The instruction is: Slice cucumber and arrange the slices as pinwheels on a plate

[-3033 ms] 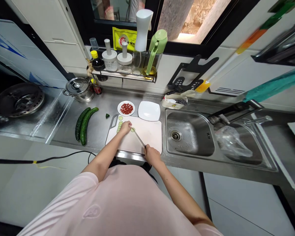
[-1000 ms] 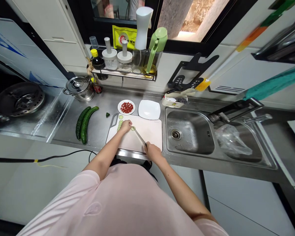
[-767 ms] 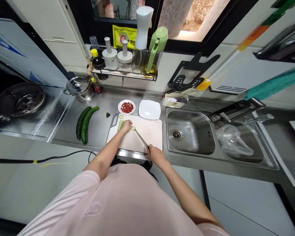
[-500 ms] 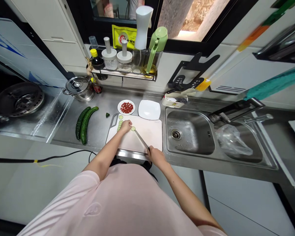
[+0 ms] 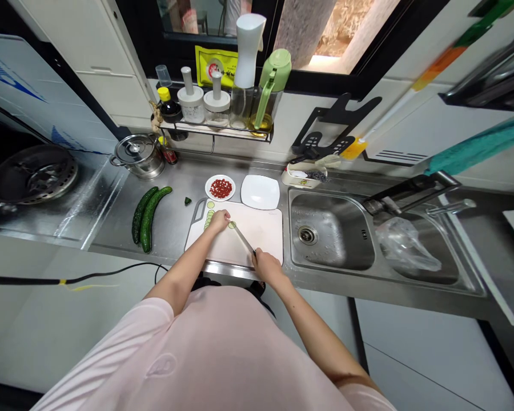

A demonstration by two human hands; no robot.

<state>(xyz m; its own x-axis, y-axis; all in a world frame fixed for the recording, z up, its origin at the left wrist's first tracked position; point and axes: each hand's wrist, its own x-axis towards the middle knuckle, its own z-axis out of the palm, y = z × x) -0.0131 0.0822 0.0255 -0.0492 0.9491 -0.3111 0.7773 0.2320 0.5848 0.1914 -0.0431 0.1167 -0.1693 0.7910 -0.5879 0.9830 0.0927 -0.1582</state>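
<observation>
On the white cutting board (image 5: 257, 231), my right hand (image 5: 267, 266) is closed round the handle of a knife (image 5: 244, 239). The blade points away and to the left, its tip at a pale green cucumber slice (image 5: 232, 225). My left hand (image 5: 219, 220) is over the board just left of that slice, fingers curled together; anything inside them is hidden. Beside and partly behind it runs a row of cucumber slices (image 5: 210, 214). Two whole cucumbers (image 5: 151, 220) lie on the counter to the left, and a small dark green cucumber end (image 5: 187, 201) sits nearer the board.
Behind the board stand a plate of chopped red pieces (image 5: 208, 195) and a white square plate (image 5: 260, 192). A sink (image 5: 351, 251) adjoins on the right. A lidded pot (image 5: 139, 157) is at the back left, below a spice rack (image 5: 205, 128).
My right hand has shifted slightly left and away from me, with the knife in it. My left hand stays almost where it was.
</observation>
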